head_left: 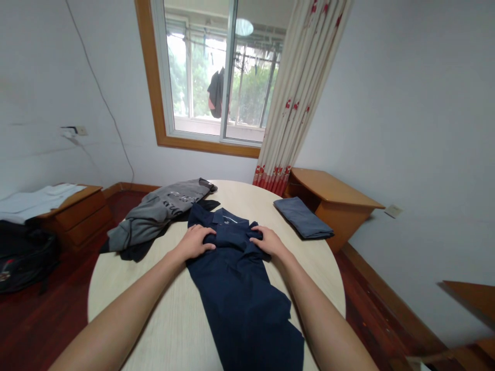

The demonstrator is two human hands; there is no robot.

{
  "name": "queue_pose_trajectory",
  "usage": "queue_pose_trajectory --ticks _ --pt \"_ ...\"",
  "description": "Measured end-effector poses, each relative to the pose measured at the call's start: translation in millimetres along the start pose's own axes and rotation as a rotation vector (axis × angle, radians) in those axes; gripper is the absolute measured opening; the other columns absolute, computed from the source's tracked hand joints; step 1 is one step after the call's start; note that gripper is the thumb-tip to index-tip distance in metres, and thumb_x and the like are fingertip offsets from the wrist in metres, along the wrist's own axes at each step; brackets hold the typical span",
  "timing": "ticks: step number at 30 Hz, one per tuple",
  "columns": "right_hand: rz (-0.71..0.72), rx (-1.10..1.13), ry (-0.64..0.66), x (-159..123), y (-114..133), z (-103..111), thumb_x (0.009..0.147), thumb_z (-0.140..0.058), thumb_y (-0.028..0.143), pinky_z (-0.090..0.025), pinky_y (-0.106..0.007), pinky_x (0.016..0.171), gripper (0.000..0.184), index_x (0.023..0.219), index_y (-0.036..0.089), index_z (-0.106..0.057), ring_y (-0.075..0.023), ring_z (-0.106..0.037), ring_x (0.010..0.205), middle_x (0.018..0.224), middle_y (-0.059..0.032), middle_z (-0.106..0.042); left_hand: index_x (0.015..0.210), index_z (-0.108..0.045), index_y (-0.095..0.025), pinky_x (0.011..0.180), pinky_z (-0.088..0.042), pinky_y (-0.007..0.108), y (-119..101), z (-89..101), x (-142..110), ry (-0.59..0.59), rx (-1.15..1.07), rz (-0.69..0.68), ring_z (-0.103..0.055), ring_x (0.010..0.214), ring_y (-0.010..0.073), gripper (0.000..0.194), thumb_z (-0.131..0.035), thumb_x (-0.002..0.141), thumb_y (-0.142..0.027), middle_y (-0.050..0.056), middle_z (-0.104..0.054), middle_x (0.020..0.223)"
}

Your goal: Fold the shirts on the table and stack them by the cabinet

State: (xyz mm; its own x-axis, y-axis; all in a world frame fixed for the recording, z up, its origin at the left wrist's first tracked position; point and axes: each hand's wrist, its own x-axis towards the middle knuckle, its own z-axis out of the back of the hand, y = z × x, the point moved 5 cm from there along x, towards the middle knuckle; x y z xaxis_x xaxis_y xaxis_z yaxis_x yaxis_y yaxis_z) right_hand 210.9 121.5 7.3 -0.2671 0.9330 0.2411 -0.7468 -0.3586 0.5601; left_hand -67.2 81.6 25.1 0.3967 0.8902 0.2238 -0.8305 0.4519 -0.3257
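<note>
A dark navy polo shirt [243, 293] lies front up on the round table, its collar [228, 218] toward the far side and its lower end running to the near edge of view. My left hand [196, 241] grips the shirt's left side below the shoulder, thumb and forefinger over the cloth. On the opposite side my right hand [266, 240] has its fingers curled on the fabric by the sleeve. Between my hands the chest cloth is bunched into creases. Some fingertips are hidden in the folds.
A loose heap of grey and black clothes [162, 214] lies at the table's left. A folded dark grey-blue garment [303, 218] sits at the right. The pale round table [174, 309] stands before a wooden desk [336, 190], a drawer cabinet [83, 221] and a curtained window.
</note>
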Motion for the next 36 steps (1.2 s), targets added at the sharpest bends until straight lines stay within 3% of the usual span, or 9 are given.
queue_pose_trajectory --ticks 3,5,11,13,16,20,26,29,36 --pt "-0.046 0.009 -0.032 1 -3 8 0.078 -0.065 0.027 -0.049 -0.034 0.082 0.015 0.091 0.024 -0.073 -0.0229 -0.067 0.087 0.091 -0.0035 -0.074 0.093 -0.073 -0.025 0.092 -0.046 0.039 -5 9.6 -1 -0.028 -0.035 -0.023 -0.063 0.095 0.0251 0.015 -0.068 0.082 -0.034 0.005 -0.074 0.093" --pt "-0.058 0.074 -0.223 1 -9 28 0.079 -0.060 0.030 -0.049 -0.035 0.081 0.017 0.090 0.022 -0.071 -0.0232 -0.065 0.084 0.088 -0.0038 -0.073 0.087 -0.071 -0.024 0.087 -0.047 0.036 -6 26.8 -3 -0.163 -0.115 -0.043 -0.064 0.090 0.0235 0.012 -0.063 0.085 -0.032 0.004 -0.073 0.090" --pt "-0.240 0.346 -1.033 -18 -70 97 0.077 -0.056 0.046 -0.048 -0.042 0.089 0.036 0.095 0.017 -0.065 -0.0272 -0.062 0.091 0.095 -0.0118 -0.070 0.086 -0.064 -0.020 0.083 -0.050 0.032 35 98.7 -30 -0.958 -0.333 0.156 -0.064 0.085 0.0201 0.023 -0.056 0.089 -0.042 0.004 -0.070 0.086" --pt "-0.325 0.422 -1.127 -21 -90 102 0.075 -0.058 0.045 -0.049 -0.043 0.090 0.038 0.098 0.016 -0.063 -0.0272 -0.062 0.092 0.098 -0.0124 -0.069 0.087 -0.063 -0.020 0.083 -0.051 0.031 52 108.7 -39 -1.097 -0.329 0.238 -0.064 0.085 0.0197 0.024 -0.056 0.089 -0.043 0.004 -0.068 0.087" --pt "-0.377 0.466 -1.032 -16 -101 94 0.072 -0.062 0.043 -0.051 -0.045 0.090 0.050 0.113 0.014 -0.061 -0.0279 -0.063 0.094 0.105 -0.0146 -0.068 0.095 -0.063 -0.019 0.086 -0.051 0.033 64 110.9 -43 -1.141 -0.307 0.278 -0.064 0.092 0.0205 0.026 -0.053 0.090 -0.043 0.006 -0.068 0.097" --pt "-0.222 0.333 -0.719 -4 -73 74 0.068 -0.070 0.045 -0.047 -0.049 0.100 0.072 0.131 0.012 -0.056 -0.0314 -0.061 0.109 0.125 -0.0196 -0.061 0.101 -0.064 -0.018 0.094 -0.050 0.039 54 98.7 -30 -0.953 -0.237 0.176 -0.064 0.100 0.0236 0.032 -0.049 0.093 -0.045 0.009 -0.069 0.104" --pt "0.071 0.326 -0.137 -5 -22 36 0.068 -0.080 0.049 -0.044 -0.048 0.106 0.080 0.138 0.018 -0.056 -0.0302 -0.057 0.123 0.146 -0.0176 -0.048 0.133 -0.058 -0.021 0.113 -0.036 0.050 21 32.4 -7 -0.116 -0.136 0.014 -0.051 0.133 0.0336 0.070 -0.070 0.076 -0.059 0.016 -0.057 0.143" --pt "0.080 0.252 0.028 -9 -13 24 0.058 -0.088 0.048 -0.039 -0.052 0.110 0.091 0.140 0.021 -0.057 -0.0331 -0.053 0.128 0.146 -0.0161 -0.051 0.145 -0.048 -0.021 0.119 -0.018 0.060 18 4.9 -9 0.133 -0.063 0.073 -0.034 0.146 0.0387 0.096 -0.081 0.063 -0.057 0.020 -0.039 0.157" --pt "0.084 0.036 0.104 -7 7 14 0.048 -0.095 0.041 -0.040 -0.051 0.104 0.098 0.138 0.024 -0.060 -0.0359 -0.054 0.119 0.129 -0.0136 -0.064 0.100 -0.068 -0.024 0.113 -0.030 0.055 5 1.4 -2 0.051 -0.034 0.068 -0.053 0.131 0.0340 0.022 -0.069 0.080 -0.034 0.014 -0.062 0.136"
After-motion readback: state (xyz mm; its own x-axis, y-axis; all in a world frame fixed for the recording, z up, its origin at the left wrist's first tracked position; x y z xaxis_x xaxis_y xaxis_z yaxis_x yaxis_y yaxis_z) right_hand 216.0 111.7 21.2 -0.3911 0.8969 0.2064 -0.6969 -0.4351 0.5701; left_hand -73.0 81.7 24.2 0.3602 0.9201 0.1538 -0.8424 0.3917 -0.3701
